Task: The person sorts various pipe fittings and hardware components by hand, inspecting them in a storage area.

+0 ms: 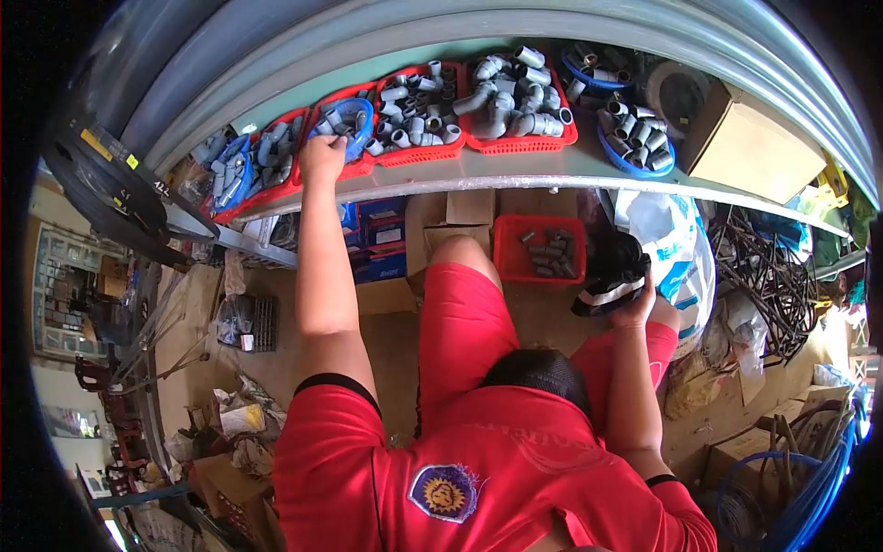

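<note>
Left arm was stretched almost straight up and forward, left hand [323,156] at full reach with the fingers curled over. Right arm was bent at the elbow, right hand [635,308] closed in a grip near the knee.

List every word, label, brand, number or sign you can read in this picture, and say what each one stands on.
None can be read.
White plastic bag by the right hand: blue print, too blurred.
Blue boxes under the shelf: white labels, too small.
Round badge on the red shirt: an emblem, no legible letters.
Yellow tag on the black coil at left: blurred.
Left hand rests at the blue basket; no text there.
</note>
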The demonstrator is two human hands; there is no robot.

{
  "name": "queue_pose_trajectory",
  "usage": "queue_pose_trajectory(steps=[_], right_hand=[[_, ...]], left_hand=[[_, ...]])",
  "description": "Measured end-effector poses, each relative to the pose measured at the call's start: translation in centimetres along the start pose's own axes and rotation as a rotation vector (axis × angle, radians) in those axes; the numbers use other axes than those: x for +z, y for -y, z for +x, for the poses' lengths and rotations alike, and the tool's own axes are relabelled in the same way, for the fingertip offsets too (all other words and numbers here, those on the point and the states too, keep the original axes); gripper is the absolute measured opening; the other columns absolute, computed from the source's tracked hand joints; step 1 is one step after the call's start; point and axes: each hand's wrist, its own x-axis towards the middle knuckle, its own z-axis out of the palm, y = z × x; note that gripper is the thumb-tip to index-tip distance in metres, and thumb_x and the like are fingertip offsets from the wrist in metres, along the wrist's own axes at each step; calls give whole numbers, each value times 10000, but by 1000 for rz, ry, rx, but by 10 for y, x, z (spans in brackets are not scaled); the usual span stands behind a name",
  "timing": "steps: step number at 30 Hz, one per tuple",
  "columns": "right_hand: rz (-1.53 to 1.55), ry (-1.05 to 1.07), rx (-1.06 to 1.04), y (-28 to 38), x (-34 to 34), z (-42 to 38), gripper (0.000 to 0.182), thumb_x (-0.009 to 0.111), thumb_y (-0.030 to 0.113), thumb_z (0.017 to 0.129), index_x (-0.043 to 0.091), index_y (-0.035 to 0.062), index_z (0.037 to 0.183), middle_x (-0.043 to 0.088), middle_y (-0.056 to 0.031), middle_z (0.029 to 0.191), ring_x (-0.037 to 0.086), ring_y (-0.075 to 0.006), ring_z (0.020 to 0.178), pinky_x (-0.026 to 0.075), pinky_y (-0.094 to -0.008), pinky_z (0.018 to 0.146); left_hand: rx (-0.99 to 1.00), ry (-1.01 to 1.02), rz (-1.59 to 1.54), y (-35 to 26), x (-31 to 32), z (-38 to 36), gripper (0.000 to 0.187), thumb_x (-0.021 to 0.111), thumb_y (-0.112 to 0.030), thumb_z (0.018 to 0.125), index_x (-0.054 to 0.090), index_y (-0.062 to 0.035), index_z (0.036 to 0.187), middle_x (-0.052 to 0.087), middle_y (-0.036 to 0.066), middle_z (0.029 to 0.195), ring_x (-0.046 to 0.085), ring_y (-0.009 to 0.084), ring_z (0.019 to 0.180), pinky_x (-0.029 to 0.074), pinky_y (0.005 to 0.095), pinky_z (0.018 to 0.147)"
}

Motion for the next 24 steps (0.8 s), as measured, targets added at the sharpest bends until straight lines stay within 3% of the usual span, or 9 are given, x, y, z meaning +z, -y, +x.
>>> queue_pose_trajectory(steps=[3, 7, 10, 15, 16, 18, 19, 20, 24], right_hand=[[-39, -7, 56, 3, 15, -7, 520, 437, 435, 1011, 552, 72, 1365, 609, -134, 1335, 586, -325, 1209, 449, -472, 1059], [-238, -33, -19, 11, 17, -14, 556, 423, 494, 1011, 553, 79, 1357, 613, -132, 1325, 596, -322, 1194, 466, -455, 1041], [-334, 39, -116, 20, 46, -29, 563, 418, 538, 1007, 566, 109, 1340, 604, -125, 1335, 583, -316, 1209, 449, -470, 1055], [-181, 353, -206, 10, 132, -58, 707, 332, 612, 1007, 464, 71, 1442, 492, -147, 1454, 465, -354, 1338, 322, -530, 1151], [-276, 568, -213, -5, 161, -64, 789, 318, 657, 981, 401, 59, 1489, 420, -148, 1508, 413, -342, 1376, 269, -495, 1188], [-1243, 597, -535, -14, 196, -73, 661, 600, 403, 911, 437, 0, 1410, 472, -127, 1402, 374, -249, 1392, 262, -377, 1171], [-1325, 613, -354, -19, 220, -93, 653, 720, 198, 845, 441, -5, 1400, 464, -149, 1412, 368, -239, 1390, 269, -361, 1158], [-1387, 567, -510, -29, 223, -94, 682, 765, 104, 796, 451, -7, 1391, 506, -167, 1371, 435, -231, 1338, 323, -358, 1126], [-1455, 451, -553, -16, 211, -97, 719, 821, 148, 781, 464, -26, 1381, 614, -181, 1260, 583, -231, 1197, 450, -361, 1028]], left_hand=[[147, -139, -205, 44, 26, 18, 283, 768, -231, 786, 748, -52, 1005, 732, 175, 972, 713, 332, 919, 539, 419, 824], [188, -268, -464, 30, -6, 10, 219, 744, -111, 820, 736, -33, 1025, 739, 155, 944, 721, 241, 884, 544, 342, 811], [215, -410, -1146, -23, -51, -35, 303, 736, -65, 866, 669, 23, 1149, 718, 99, 1056, 673, 163, 938, 537, 286, 799], [251, 135, -1684, -162, -80, -200, 187, 740, -23, 861, 645, -27, 1022, 698, 103, 1081, 656, 132, 974, 549, 279, 818], [192, 343, -1695, -180, -73, -229, 164, 743, -15, 859, 636, -43, 980, 699, 94, 1099, 653, 123, 984, 542, 260, 813], [260, 546, -1444, -212, -75, -275, 185, 751, -1, 816, 658, -37, 972, 701, 95, 1046, 667, 159, 953, 536, 287, 804], [426, 394, -1415, -216, -54, -280, 198, 748, -8, 789, 668, -29, 968, 693, 103, 1002, 673, 189, 918, 534, 307, 781], [581, 237, -1382, -222, -33, -286, 214, 745, -15, 761, 678, -22, 965, 684, 110, 958, 678, 219, 883, 531, 326, 758], [741, -24, -1069, -230, -39, -290, 137, 671, -65, 800, 696, -12, 924, 544, 162, 1225, 517, 324, 1163, 414, 424, 975]])
